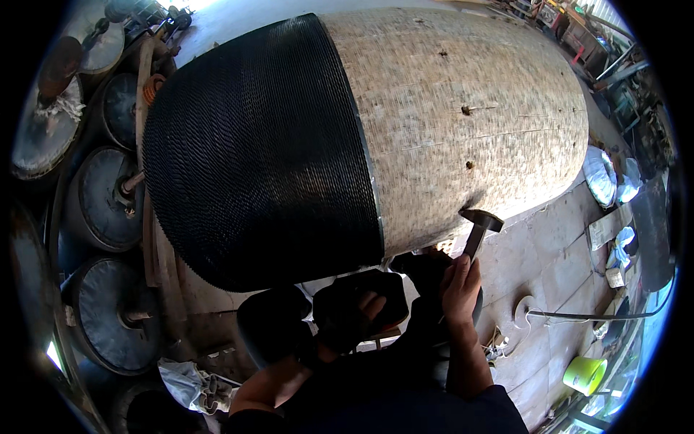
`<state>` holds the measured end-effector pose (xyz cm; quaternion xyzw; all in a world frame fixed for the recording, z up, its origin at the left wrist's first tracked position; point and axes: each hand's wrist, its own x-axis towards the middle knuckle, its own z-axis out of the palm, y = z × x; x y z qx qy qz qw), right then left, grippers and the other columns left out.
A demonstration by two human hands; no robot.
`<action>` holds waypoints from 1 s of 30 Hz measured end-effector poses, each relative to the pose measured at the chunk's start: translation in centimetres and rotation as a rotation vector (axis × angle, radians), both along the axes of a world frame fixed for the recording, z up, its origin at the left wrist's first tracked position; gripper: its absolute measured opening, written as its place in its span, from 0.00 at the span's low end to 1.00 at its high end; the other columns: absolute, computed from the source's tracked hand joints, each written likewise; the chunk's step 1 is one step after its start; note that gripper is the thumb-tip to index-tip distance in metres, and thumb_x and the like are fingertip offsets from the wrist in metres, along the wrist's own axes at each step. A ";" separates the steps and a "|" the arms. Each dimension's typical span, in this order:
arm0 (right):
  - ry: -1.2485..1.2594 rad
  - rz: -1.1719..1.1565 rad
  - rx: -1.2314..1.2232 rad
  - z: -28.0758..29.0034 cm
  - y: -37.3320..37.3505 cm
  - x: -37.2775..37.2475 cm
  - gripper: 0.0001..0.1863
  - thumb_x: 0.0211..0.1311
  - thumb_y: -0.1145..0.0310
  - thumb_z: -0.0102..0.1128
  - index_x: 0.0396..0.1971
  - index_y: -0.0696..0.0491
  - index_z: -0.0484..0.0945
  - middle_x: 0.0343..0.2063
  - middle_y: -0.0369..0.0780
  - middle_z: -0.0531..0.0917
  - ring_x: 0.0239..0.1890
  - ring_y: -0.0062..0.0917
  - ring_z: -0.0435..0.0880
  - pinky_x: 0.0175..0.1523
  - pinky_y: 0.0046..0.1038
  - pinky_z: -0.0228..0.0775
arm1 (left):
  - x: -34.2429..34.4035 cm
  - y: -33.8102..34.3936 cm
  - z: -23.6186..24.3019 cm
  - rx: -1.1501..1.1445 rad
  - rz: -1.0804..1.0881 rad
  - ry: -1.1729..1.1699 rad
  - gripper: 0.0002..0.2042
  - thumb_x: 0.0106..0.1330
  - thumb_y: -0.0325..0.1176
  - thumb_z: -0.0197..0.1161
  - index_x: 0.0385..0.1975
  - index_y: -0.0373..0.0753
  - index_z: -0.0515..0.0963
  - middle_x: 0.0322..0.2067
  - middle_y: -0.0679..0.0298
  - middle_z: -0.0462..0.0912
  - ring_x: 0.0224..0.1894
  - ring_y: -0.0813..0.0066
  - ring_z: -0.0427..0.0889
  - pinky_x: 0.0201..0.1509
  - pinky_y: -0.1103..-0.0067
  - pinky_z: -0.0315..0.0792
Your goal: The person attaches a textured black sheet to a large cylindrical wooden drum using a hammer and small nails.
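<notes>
Black covering [260, 159] wraps the left part of the drum [470, 87], before the person; the rest (pale, holed) is bare. The right hand [460, 289] grips a hammer [478, 223]; the left hand [358, 316], at a dark container [395, 293], is too dim to tell.

Light enters from beyond your hands, bleaching the far floor [238, 29] and brightening the pale half of the drum [470, 83]; its black half takes faint glints. Your left hand [371, 307] lies in deep shadow; your right hand [461, 291] is better lit. Around both, fisheye bends edges toward a black rim.
</notes>
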<state>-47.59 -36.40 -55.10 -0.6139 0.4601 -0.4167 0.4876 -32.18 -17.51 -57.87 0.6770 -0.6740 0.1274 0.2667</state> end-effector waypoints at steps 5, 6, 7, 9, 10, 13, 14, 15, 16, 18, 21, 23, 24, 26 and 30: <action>0.116 -0.021 -0.295 -0.8 -0.7 0.0 0.18 0.79 0.60 0.45 0.32 0.59 0.72 0.20 0.37 0.72 0.21 0.20 0.68 0.26 0.30 0.62 | 0.2 -0.9 2.8 -0.044 -0.001 0.178 0.14 0.63 0.28 0.65 0.49 0.37 0.79 0.45 0.51 0.81 0.47 0.54 0.83 0.49 0.63 0.79; 0.074 -0.013 -0.195 -0.3 -0.7 0.1 0.19 0.79 0.60 0.45 0.32 0.60 0.72 0.20 0.37 0.73 0.21 0.21 0.68 0.26 0.30 0.62 | 0.2 -1.0 3.8 -0.066 0.034 0.198 0.15 0.63 0.27 0.64 0.50 0.37 0.79 0.45 0.52 0.81 0.46 0.55 0.83 0.49 0.64 0.79; 0.032 -0.009 -0.095 0.3 -0.5 0.0 0.19 0.79 0.60 0.45 0.32 0.60 0.72 0.21 0.38 0.73 0.21 0.22 0.68 0.27 0.31 0.63 | 0.1 -1.2 5.2 -0.088 0.065 0.218 0.15 0.63 0.26 0.64 0.50 0.37 0.79 0.45 0.52 0.80 0.46 0.55 0.82 0.48 0.64 0.79; 0.013 -0.003 -0.029 0.4 -0.4 -0.1 0.19 0.79 0.60 0.45 0.31 0.60 0.72 0.21 0.39 0.73 0.22 0.23 0.68 0.27 0.32 0.64 | 0.3 -1.7 6.1 -0.142 0.132 0.209 0.16 0.62 0.24 0.64 0.51 0.38 0.79 0.46 0.53 0.79 0.45 0.57 0.82 0.46 0.65 0.78; 0.032 -0.007 -0.063 0.0 -0.6 -0.2 0.19 0.79 0.60 0.45 0.31 0.60 0.72 0.21 0.39 0.74 0.22 0.24 0.68 0.28 0.33 0.64 | 0.6 -1.9 6.0 -0.173 0.163 0.179 0.17 0.61 0.23 0.64 0.51 0.38 0.79 0.46 0.54 0.78 0.44 0.57 0.82 0.45 0.65 0.77; 0.063 -0.017 -0.149 -0.7 -0.8 -0.2 0.19 0.79 0.60 0.45 0.32 0.61 0.72 0.22 0.40 0.74 0.23 0.24 0.69 0.29 0.32 0.65 | 1.1 -2.4 6.4 -0.173 0.226 0.168 0.20 0.59 0.20 0.64 0.53 0.39 0.79 0.47 0.55 0.77 0.43 0.59 0.81 0.44 0.67 0.76; 0.068 -0.021 -0.174 -0.9 -0.8 -0.2 0.19 0.79 0.60 0.46 0.33 0.61 0.73 0.22 0.40 0.75 0.23 0.24 0.69 0.29 0.31 0.65 | 1.2 -2.6 6.6 -0.157 0.241 0.177 0.21 0.59 0.19 0.64 0.54 0.40 0.79 0.48 0.55 0.77 0.43 0.59 0.81 0.43 0.67 0.76; 0.061 -0.018 -0.182 -0.8 -0.8 -0.2 0.19 0.79 0.60 0.46 0.33 0.61 0.73 0.22 0.40 0.75 0.23 0.24 0.70 0.30 0.31 0.65 | 1.2 -3.0 6.8 -0.198 0.232 0.148 0.22 0.59 0.18 0.63 0.55 0.39 0.79 0.47 0.55 0.78 0.42 0.60 0.81 0.43 0.68 0.76; 0.055 -0.015 -0.189 -0.7 -0.6 -0.1 0.19 0.79 0.60 0.46 0.33 0.61 0.73 0.22 0.40 0.75 0.23 0.24 0.70 0.30 0.31 0.65 | 1.2 -3.4 6.8 -0.239 0.223 0.119 0.23 0.59 0.16 0.63 0.56 0.39 0.78 0.46 0.56 0.78 0.42 0.61 0.81 0.43 0.68 0.76; 0.036 -0.010 -0.180 -0.4 -0.5 -0.1 0.18 0.79 0.60 0.46 0.34 0.61 0.73 0.22 0.40 0.75 0.24 0.24 0.71 0.30 0.31 0.66 | 1.1 -4.3 6.8 -0.318 0.173 0.105 0.24 0.59 0.15 0.62 0.58 0.38 0.77 0.44 0.56 0.79 0.40 0.61 0.81 0.43 0.69 0.76; -0.009 0.005 -0.117 -0.4 -0.4 -0.1 0.18 0.79 0.60 0.46 0.35 0.61 0.73 0.22 0.42 0.75 0.23 0.26 0.72 0.30 0.34 0.67 | 0.8 -5.2 6.0 -0.417 0.090 0.144 0.26 0.60 0.14 0.61 0.61 0.37 0.73 0.41 0.57 0.81 0.38 0.62 0.81 0.43 0.70 0.76; -0.044 0.010 -0.064 -0.5 -0.3 -0.3 0.18 0.79 0.60 0.46 0.35 0.62 0.72 0.21 0.44 0.76 0.23 0.28 0.72 0.30 0.36 0.67 | 0.6 -6.0 5.0 -0.466 0.074 0.163 0.27 0.61 0.14 0.60 0.63 0.36 0.71 0.40 0.58 0.82 0.37 0.63 0.81 0.44 0.70 0.75; -0.025 0.027 -0.094 -0.6 0.0 -0.5 0.18 0.78 0.60 0.47 0.35 0.62 0.72 0.21 0.46 0.78 0.23 0.31 0.76 0.29 0.37 0.68 | 0.4 -5.9 4.7 -0.449 0.085 0.173 0.27 0.61 0.15 0.61 0.63 0.36 0.71 0.40 0.57 0.82 0.37 0.62 0.81 0.44 0.70 0.75; 0.008 0.061 -0.162 -0.8 1.2 -0.9 0.18 0.77 0.61 0.48 0.34 0.62 0.71 0.20 0.51 0.81 0.22 0.39 0.83 0.28 0.39 0.70 | 0.4 -6.1 4.3 -0.423 0.106 0.191 0.28 0.62 0.16 0.62 0.64 0.36 0.70 0.39 0.57 0.83 0.38 0.62 0.82 0.45 0.70 0.75; 0.050 0.242 -0.303 -2.4 4.1 -1.6 0.06 0.73 0.72 0.52 0.39 0.60 0.72 0.24 0.53 0.81 0.27 0.48 0.85 0.30 0.40 0.72 | 0.0 -6.3 5.1 -0.413 0.158 0.050 0.27 0.61 0.17 0.62 0.63 0.35 0.71 0.36 0.58 0.83 0.37 0.61 0.82 0.48 0.67 0.74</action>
